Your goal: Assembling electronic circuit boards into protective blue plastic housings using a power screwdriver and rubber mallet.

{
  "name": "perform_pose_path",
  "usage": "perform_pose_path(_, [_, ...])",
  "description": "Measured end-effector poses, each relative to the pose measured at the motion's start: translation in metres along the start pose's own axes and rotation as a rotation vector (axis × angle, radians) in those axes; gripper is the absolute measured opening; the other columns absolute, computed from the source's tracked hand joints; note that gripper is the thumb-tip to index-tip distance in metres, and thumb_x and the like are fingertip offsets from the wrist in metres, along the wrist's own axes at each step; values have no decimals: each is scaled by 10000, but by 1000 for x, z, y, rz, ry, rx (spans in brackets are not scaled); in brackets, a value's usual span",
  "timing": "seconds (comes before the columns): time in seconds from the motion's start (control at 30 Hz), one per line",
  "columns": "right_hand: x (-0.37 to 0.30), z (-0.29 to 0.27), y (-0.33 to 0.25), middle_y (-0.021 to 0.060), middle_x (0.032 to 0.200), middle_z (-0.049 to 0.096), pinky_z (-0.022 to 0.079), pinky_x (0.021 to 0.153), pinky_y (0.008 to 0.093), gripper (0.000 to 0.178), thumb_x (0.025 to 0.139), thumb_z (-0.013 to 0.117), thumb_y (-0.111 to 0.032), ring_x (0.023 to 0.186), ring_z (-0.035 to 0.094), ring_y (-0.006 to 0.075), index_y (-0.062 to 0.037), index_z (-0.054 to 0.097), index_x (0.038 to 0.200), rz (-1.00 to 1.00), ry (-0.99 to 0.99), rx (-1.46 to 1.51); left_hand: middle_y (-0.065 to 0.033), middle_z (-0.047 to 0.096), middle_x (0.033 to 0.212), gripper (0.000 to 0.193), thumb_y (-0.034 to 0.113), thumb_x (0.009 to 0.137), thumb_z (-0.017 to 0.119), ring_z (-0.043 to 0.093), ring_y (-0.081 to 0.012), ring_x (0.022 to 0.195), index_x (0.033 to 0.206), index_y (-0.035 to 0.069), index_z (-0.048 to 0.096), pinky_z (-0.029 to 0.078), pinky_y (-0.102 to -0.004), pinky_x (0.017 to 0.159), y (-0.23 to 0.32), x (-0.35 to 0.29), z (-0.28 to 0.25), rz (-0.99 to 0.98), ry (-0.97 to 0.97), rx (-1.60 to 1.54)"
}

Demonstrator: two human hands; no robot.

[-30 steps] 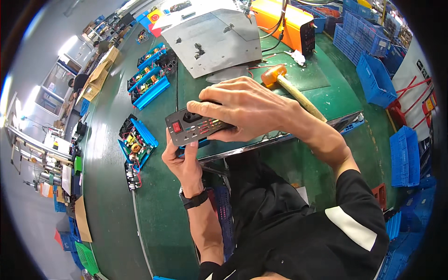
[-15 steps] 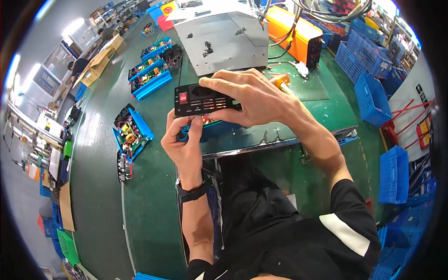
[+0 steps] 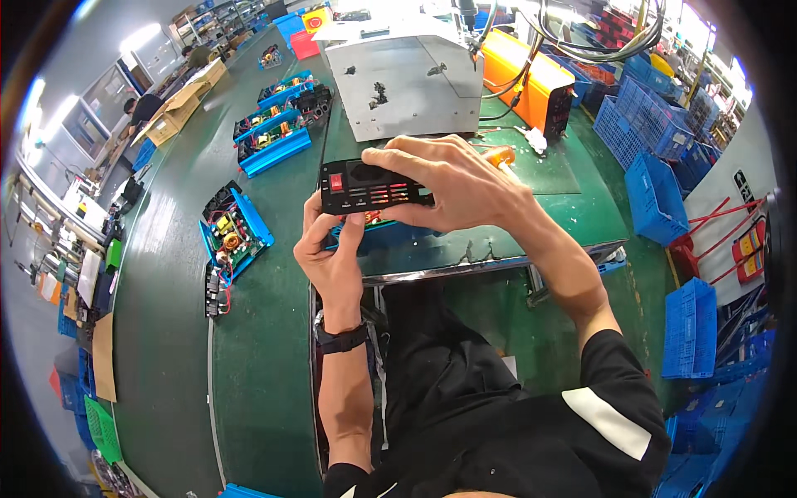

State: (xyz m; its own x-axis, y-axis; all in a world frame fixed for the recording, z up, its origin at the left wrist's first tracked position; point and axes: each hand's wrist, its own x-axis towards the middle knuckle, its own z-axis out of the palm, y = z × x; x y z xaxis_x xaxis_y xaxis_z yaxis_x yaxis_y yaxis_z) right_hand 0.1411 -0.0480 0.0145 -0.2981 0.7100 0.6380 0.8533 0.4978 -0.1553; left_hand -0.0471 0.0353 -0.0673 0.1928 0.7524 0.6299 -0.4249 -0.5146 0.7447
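The right hand [image 3: 452, 187] grips a black rectangular front panel [image 3: 369, 187], fingers along its top edge and thumb beneath its right end. The panel bears a red rocker switch at its left end and a row of small slots and red marks to the right. It is held above the near edge of the green table [image 3: 573, 199], face toward the camera.

The left hand [image 3: 332, 249] is closed on the panel's lower left corner from below, thumb upright against the face. A black watch [image 3: 340, 339] sits on that wrist. Directly behind the panel, partly hidden, is a blue-cased unit [image 3: 378, 232] resting on the table.

On the table beyond stand a grey metal housing [image 3: 407, 75] with several irregular holes, and to its right an orange box-shaped unit [image 3: 531, 75]. An orange tool handle [image 3: 498, 155] lies just beyond the right hand.

To the left, a green conveyor [image 3: 166, 332] carries open blue-framed circuit assemblies [image 3: 232, 232], spaced well apart. Blue plastic crates [image 3: 656, 183] are stacked on the floor to the right. A brown cardboard box [image 3: 178, 112] sits at the far left.
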Motion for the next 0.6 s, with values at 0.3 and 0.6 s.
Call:
perform_pose_path(0.3, [2, 3, 1, 170, 1111, 673, 551, 765, 458, 684, 816, 837, -302, 891, 680, 398, -41, 555, 1382, -18, -43, 40, -100, 668, 1189, 127, -24, 862, 754, 593, -183, 1087, 987, -49, 751, 439, -309, 956, -5, 1, -7, 26, -63, -38])
perform_pose_path(0.6, [6, 3, -3, 172, 1145, 673, 554, 781, 455, 674, 845, 816, -354, 912, 680, 396, -53, 564, 1393, -17, -39, -14, -174, 663, 1279, 113, -21, 890, 730, 631, -224, 1148, 994, -63, 736, 473, -331, 987, -12, -5, -6, 105, 72, -143])
